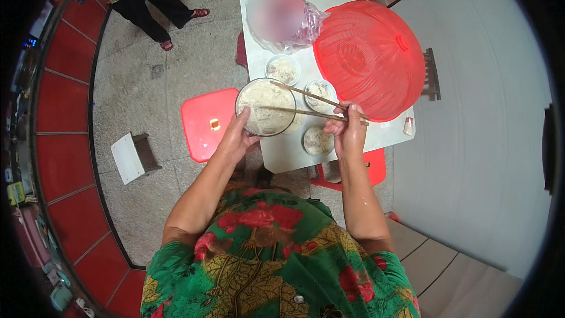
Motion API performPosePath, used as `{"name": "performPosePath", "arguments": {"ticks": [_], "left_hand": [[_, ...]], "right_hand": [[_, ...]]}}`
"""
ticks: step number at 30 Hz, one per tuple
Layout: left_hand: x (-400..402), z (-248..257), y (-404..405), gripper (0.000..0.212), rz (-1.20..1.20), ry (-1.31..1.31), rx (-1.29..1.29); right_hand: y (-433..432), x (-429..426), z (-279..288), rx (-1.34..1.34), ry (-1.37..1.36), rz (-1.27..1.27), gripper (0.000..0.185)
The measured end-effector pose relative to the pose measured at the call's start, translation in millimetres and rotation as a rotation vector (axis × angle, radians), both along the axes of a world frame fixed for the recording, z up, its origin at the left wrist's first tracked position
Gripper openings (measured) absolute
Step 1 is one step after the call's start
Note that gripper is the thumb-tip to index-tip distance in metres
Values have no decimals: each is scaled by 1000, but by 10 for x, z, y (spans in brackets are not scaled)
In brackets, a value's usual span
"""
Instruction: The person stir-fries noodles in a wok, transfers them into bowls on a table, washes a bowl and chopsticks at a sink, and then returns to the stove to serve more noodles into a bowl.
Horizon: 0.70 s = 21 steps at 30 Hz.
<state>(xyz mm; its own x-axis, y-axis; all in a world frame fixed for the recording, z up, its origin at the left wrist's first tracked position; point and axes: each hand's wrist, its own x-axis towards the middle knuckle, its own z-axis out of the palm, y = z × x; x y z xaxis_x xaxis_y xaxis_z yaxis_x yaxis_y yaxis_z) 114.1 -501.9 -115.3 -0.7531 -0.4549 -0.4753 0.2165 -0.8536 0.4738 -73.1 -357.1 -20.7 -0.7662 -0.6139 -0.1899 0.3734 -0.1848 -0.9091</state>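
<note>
My left hand [240, 132] grips the rim and side of a large round bowl [265, 119] filled with a pale, batter-like food, the thumb over its edge. In my right hand [350, 128] is a pair of long wooden chopsticks [315, 96]; they are spread apart, their tips over the bowl. Beside the bowl, on the white table, stand several smaller bowls with pale food: one behind it [283, 70], one under the upper chopstick [319, 93], one by my right wrist [317, 140]. Another is partly hidden beneath the large bowl's right edge.
A red mesh food cover [371, 59] and a clear plastic bag [312, 26] lie on the table [388, 134], with a small packet [409, 126] near its corner. Red stools [198, 119] stand beside and under it. A small wooden stool [128, 158] is at left; a person [145, 4] stands behind.
</note>
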Motion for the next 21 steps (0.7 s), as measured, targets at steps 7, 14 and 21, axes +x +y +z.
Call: {"name": "performPosePath", "arguments": {"ticks": [7, 14, 21], "left_hand": [[13, 224, 186, 55, -63, 6, -77], [55, 196, 280, 53, -41, 4, -87], [116, 43, 256, 54, -30, -74, -88]], "right_hand": [[108, 114, -248, -74, -12, -194, 27], [203, 77, -391, -98, -344, -314, 27], [263, 126, -140, -144, -483, -318, 27]]}}
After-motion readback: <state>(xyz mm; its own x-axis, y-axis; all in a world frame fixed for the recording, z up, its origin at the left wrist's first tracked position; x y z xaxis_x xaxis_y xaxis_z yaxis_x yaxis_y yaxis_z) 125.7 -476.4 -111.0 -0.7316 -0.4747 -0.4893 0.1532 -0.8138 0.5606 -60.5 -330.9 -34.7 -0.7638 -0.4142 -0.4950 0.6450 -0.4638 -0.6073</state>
